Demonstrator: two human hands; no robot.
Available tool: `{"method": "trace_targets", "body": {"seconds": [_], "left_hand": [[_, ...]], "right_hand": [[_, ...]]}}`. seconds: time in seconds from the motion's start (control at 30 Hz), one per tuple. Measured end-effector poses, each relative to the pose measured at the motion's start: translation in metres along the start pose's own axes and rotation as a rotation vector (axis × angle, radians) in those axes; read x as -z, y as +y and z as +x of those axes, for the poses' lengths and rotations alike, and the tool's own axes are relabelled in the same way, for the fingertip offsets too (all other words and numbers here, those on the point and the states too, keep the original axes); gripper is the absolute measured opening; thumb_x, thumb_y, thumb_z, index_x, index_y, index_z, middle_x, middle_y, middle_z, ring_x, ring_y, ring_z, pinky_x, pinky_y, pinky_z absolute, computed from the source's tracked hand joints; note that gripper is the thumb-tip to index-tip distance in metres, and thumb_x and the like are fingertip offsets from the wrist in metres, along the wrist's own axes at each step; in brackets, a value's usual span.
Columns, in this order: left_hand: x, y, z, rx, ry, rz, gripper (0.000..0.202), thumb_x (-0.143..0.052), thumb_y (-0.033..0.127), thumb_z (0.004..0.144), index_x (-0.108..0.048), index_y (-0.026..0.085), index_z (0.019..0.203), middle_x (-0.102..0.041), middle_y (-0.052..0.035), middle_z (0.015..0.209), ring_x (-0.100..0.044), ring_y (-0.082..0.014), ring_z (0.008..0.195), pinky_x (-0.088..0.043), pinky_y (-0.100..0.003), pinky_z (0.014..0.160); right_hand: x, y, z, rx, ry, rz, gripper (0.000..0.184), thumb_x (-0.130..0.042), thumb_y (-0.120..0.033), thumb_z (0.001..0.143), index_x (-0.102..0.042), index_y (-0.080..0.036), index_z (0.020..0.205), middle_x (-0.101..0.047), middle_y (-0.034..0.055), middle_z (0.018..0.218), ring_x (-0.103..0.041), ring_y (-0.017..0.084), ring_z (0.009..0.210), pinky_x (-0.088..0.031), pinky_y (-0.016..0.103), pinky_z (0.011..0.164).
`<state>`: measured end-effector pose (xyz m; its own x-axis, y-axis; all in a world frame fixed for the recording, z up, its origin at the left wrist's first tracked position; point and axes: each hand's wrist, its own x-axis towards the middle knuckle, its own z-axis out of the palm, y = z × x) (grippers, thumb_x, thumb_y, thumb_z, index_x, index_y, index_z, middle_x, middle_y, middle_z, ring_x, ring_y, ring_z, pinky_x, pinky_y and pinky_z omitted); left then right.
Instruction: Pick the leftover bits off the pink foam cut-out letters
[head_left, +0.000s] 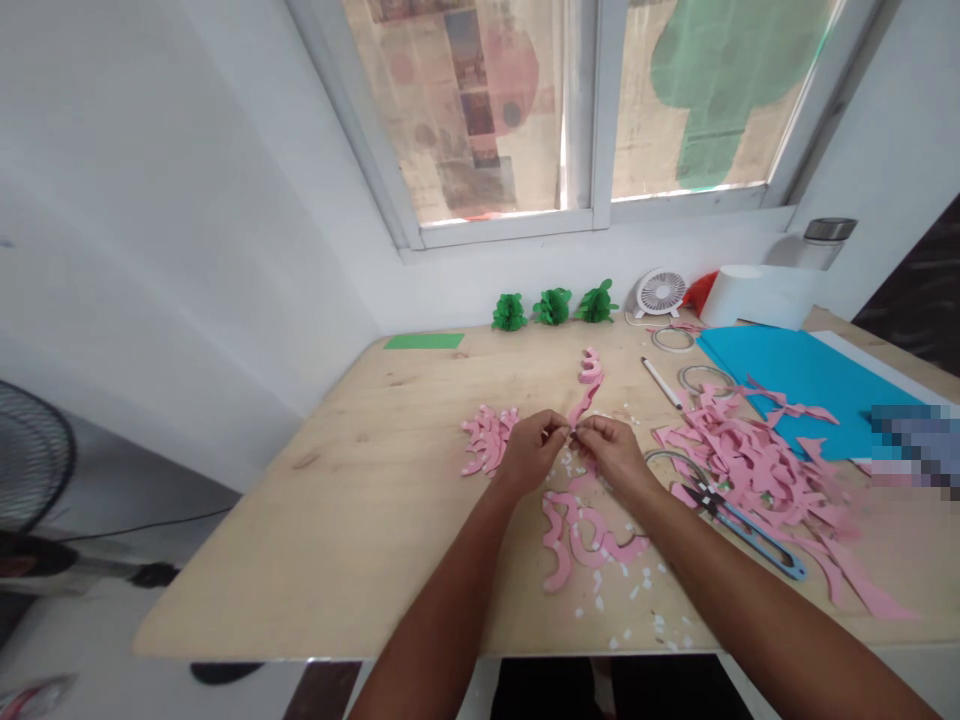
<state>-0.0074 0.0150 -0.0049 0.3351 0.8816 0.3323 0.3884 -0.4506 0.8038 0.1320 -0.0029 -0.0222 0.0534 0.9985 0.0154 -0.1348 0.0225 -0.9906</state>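
Note:
My left hand and my right hand meet over the plywood table, their fingertips pinching a narrow pink paper strip. That strip rises away from me in wavy curls. Just below my hands lies a curled pink paper piece, with white paper scraps scattered around it. A small bunch of pink cut pieces sits left of my left hand. A large heap of pink strips lies right of my right hand, partly over blue-handled snips.
A blue sheet lies at the table's right, beside a white pen and thin tape rolls. Several green paper balls stand along the wall, near a small white fan. A standing fan is beyond the left edge.

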Motion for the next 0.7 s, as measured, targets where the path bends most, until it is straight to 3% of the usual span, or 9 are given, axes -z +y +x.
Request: {"method": "trace_targets", "body": {"seconds": [0.37, 0.7], "left_hand": [[0.0000, -0.0030, -0.0007, -0.039, -0.003, 0.107, 0.013, -0.048, 0.023, 0.078, -0.058, 0.017, 0.072, -0.060, 0.0004, 0.065, -0.052, -0.0113, 0.061, -0.039, -0.023, 0.058], [-0.0004, 0.0008, -0.0002, -0.011, 0.005, 0.045, 0.013, -0.050, 0.023, 0.076, -0.059, 0.016, 0.070, -0.060, 0.0005, 0.064, -0.052, -0.0113, 0.061, -0.039, -0.023, 0.058]], "right_hand": [[-0.0013, -0.0074, -0.0018, -0.094, 0.035, 0.099, 0.013, -0.063, -0.027, 0.061, -0.061, -0.016, 0.056, -0.059, -0.0007, 0.048, -0.045, 0.008, 0.043, -0.030, 0.021, 0.044], [-0.0012, -0.0072, -0.0021, -0.091, 0.047, 0.097, 0.011, -0.063, -0.025, 0.059, -0.059, -0.016, 0.056, -0.058, -0.0019, 0.047, -0.044, 0.008, 0.042, -0.027, 0.020, 0.042]]}}
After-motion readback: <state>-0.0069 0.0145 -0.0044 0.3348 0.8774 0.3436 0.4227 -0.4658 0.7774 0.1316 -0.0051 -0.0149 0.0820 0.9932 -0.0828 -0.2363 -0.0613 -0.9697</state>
